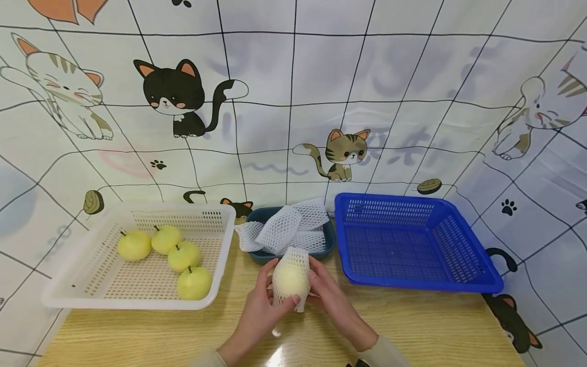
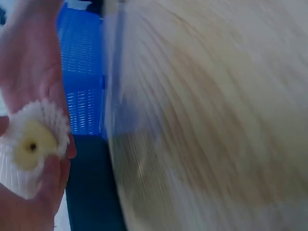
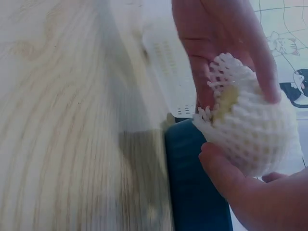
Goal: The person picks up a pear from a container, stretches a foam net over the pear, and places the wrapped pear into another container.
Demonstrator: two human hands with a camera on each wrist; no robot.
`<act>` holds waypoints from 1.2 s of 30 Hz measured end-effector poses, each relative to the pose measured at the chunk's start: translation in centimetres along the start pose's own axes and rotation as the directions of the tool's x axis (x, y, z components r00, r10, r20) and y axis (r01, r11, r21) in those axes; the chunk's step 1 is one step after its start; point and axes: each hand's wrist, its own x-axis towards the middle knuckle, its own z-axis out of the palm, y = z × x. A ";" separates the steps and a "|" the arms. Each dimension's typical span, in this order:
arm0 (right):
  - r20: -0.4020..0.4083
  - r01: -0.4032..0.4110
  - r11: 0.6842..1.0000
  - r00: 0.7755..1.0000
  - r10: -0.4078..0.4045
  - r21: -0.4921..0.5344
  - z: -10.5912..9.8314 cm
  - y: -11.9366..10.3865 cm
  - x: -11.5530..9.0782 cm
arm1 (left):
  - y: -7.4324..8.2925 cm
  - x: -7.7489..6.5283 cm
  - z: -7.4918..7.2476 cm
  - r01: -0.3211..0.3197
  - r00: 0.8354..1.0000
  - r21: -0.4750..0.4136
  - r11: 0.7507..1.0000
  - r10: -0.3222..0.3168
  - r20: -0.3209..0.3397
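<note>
A round yellow pear (image 1: 292, 281) sits inside a white foam net sleeve (image 1: 297, 253), held up in front of the small teal basket. My left hand (image 1: 262, 311) grips it from the left, thumb across its lower front. From the other side my right hand (image 1: 334, 304) holds the netted pear, fingers curled behind and thumb on the net. In the left wrist view the pear's dark-centred end (image 2: 32, 146) shows through the sleeve's open end. The net's mesh (image 3: 255, 139) wraps most of the fruit in the right wrist view.
On the left stands a white basket (image 1: 220, 255) with several yellow pears (image 1: 134, 245). More foam nets (image 1: 286, 227) lie in the teal basket (image 1: 332, 239) at the back middle. A blue basket (image 1: 390, 250) is on the right. Cat-patterned cloth (image 1: 266, 76) rises behind the wooden table (image 1: 160, 336).
</note>
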 end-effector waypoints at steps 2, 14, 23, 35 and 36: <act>-0.002 0.005 1.000 1.000 -0.005 -0.007 0.4 0.2 0.3 | -0.1 -0.1 0.1 -0.061 0.995 0.137 0.989 0.071 -0.065; -0.077 -0.016 1.000 0.997 0.016 0.003 1.6 -0.5 1.0 | 0.0 -0.1 0.6 -0.229 0.939 0.352 0.908 0.301 -0.167; -0.226 0.009 0.997 0.974 -0.027 -0.077 0.4 -1.6 1.0 | 0.1 -0.7 0.9 -0.461 0.887 0.077 0.884 0.461 0.020; -0.314 0.080 0.994 0.944 -0.098 -0.072 -3.2 -4.5 -2.0 | 1.8 0.5 1.9 -0.561 0.823 0.073 0.825 0.545 0.161; -0.323 0.085 0.993 0.940 -0.108 -0.086 -3.6 -4.8 -2.3 | 1.9 0.7 2.2 -0.562 0.821 0.106 0.821 0.538 0.191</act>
